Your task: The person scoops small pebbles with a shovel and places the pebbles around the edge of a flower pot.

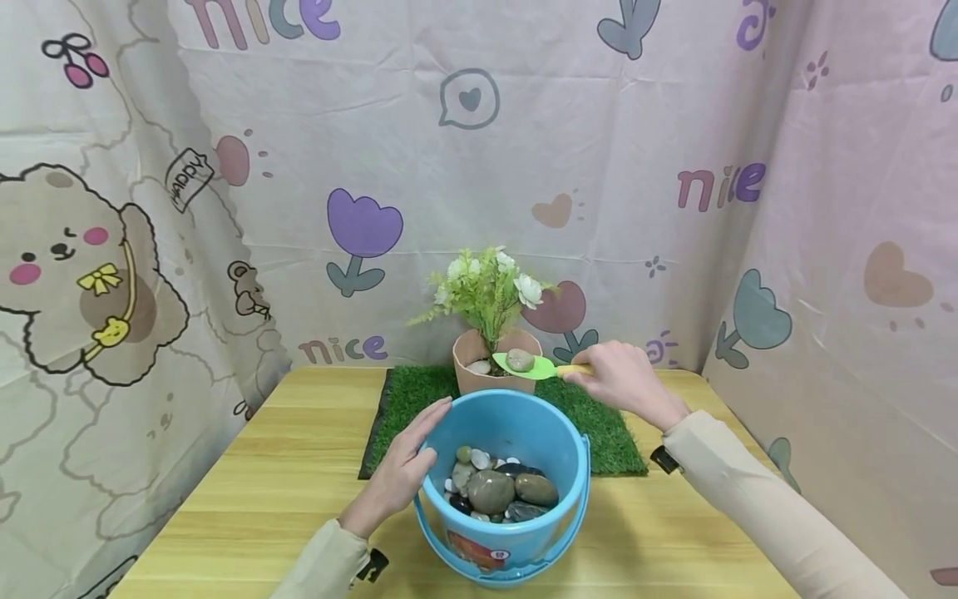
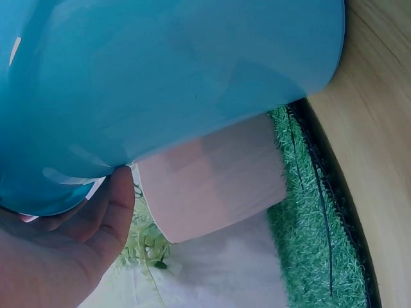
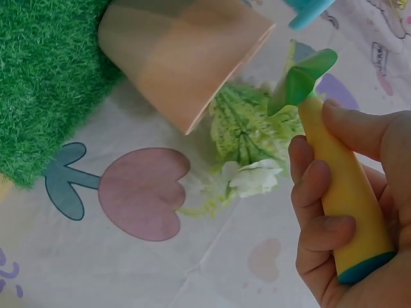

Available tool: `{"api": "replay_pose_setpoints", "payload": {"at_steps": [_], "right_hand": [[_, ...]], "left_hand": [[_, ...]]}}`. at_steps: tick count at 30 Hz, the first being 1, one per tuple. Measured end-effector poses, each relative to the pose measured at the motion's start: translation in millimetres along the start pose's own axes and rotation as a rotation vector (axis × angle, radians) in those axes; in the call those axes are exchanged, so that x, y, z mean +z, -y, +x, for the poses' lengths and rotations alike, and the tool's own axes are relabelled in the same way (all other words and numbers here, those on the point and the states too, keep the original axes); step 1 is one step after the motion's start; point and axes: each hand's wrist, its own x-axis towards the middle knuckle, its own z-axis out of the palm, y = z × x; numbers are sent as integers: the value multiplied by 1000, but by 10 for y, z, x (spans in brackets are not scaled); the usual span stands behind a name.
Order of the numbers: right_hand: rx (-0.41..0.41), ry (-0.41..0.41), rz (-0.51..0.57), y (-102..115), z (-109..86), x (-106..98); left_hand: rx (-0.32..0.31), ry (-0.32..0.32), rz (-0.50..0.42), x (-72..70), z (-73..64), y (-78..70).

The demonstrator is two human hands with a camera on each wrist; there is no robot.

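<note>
"At the back, what closes off the scene?"

"A pale fabric backdrop [image 1: 479,166], printed with tulips, hearts and the word 'nice'. Below it is a wood-grain table [image 1: 299,466]."

"And on the table?"

"A mat of artificial grass [image 1: 606,441]. Nearer the person stands a light blue plastic bucket [image 1: 479,420], a sticker [image 1: 475,549] on its near wall and its carrying handle [image 1: 516,575] hanging down on that side."

"Anything growing?"

"White flowers [image 1: 528,289] with yellow-green foliage [image 1: 482,312], in a pinkish flowerpot [image 1: 482,384] on the mat."

"Where are the hands?"

"The left hand [image 1: 404,457] lies against the left of the bucket's rim, fingers nearly straight and touching it. The right hand [image 1: 617,378] has its fingers curled round the yellow grip [image 3: 343,186] of a trowel [image 1: 542,368], thumb along the top."

"And the trowel's blade?"

"Green, at the flowerpot's mouth, bearing one rounded beige stone [image 1: 520,360]."

"Other stones?"

"A pale pebble [image 1: 479,367] lies in the flowerpot, left of the stems. The bucket holds a heap of river stones [image 1: 491,491]: big grey-brown ones, with smaller black and white ones around them."
</note>
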Motion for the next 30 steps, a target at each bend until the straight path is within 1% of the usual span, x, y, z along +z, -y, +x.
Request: {"api": "replay_pose_setpoints", "payload": {"at_steps": [10,14,23,30], "right_hand": [[104,100,-8,-135,240,108],[129,130,0,-160,354,132],[171,186,-27,-185,581,184],[174,198,-4,-186,690,225]], "left_hand": [[-3,-7,5,15,-7,12],[-2,-12,11,14,-11,11],[-21,-14,-3,12,-4,-11],[-33,-20,-5,18,-8,-14]]}}
